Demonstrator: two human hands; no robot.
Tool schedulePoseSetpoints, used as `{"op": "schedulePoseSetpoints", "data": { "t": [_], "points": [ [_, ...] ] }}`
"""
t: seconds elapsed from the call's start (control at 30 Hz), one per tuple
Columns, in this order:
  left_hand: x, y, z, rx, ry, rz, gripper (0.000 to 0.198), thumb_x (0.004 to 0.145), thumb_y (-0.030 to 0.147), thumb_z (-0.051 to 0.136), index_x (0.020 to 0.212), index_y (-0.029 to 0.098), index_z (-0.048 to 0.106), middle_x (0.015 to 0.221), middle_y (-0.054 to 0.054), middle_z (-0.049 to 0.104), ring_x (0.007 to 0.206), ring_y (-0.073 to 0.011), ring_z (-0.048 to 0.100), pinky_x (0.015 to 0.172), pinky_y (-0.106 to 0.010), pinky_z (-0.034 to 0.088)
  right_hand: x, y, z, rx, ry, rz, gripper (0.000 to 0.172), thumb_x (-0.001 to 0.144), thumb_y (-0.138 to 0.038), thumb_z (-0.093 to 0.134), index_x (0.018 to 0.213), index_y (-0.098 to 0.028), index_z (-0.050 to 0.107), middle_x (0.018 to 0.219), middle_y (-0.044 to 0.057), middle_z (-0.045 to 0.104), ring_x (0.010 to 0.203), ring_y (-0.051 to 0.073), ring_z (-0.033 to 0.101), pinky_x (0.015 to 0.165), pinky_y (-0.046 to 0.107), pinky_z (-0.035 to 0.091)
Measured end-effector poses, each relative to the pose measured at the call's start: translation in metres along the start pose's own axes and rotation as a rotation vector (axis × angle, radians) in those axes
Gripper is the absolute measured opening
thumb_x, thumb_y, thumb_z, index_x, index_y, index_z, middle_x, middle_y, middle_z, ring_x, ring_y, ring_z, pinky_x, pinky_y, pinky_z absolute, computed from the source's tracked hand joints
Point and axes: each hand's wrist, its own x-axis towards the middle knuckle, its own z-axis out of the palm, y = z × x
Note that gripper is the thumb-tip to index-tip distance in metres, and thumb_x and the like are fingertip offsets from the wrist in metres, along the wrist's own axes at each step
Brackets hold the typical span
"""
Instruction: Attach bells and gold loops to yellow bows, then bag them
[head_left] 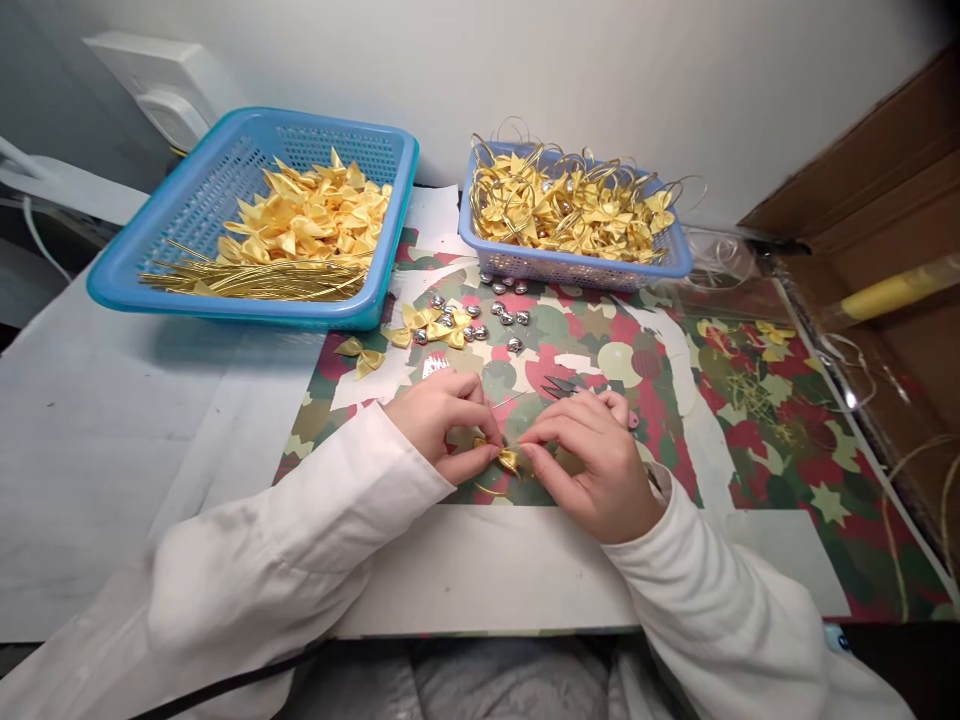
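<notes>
Between my hands is a small yellow ribbon bow (508, 459) with a loop of gold cord (491, 490) hanging below it. My left hand (446, 425) pinches the bow's left side between thumb and forefinger. My right hand (592, 460) is closed at the bow's right, thumb and forefinger pressed together on what looks like a thin end of cord; the exact piece is too small to make out. Dark-bladed scissors (561, 386) lie just behind my right hand, partly hidden by it. Beyond my left hand are loose yellow bows (364, 357) and several silver bells (514, 345).
A blue basket (120, 285) at the back left holds yellow bows and gold cord lengths (262, 281). Another basket (570, 268) at the back right holds bows with cord loops and bells. Thread scraps (754, 400) lie right, beside a cardboard box wall (892, 200).
</notes>
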Motion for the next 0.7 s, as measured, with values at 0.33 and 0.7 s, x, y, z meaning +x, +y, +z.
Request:
{"op": "schedulePoseSetpoints", "data": {
  "t": [0.33, 0.7],
  "points": [
    [0.0006, 0.0039, -0.0016, -0.057, 0.004, 0.014, 0.011, 0.073, 0.027, 0.065, 0.078, 0.020, 0.072, 0.070, 0.000, 0.051, 0.069, -0.0139, 0.049, 0.066, -0.026, 0.042, 0.0009, -0.0012, -0.0002, -0.024, -0.005, 0.002, 0.016, 0.084, -0.020, 0.055, 0.069, -0.020, 0.061, 0.069, -0.002, 0.065, 0.067, 0.013, 0.053, 0.076, 0.036, 0.027],
    [0.0002, 0.0000, 0.0019, -0.036, -0.024, 0.008, 0.010, 0.075, 0.022, 0.063, 0.071, 0.019, 0.072, 0.065, 0.000, 0.049, 0.064, -0.0127, 0.047, 0.060, -0.024, 0.040, 0.0002, 0.0003, -0.0030, -0.020, 0.033, 0.051, 0.015, 0.083, -0.017, 0.054, 0.069, -0.020, 0.058, 0.070, -0.001, 0.064, 0.063, 0.013, 0.052, 0.073, 0.035, 0.027]
  ]
}}
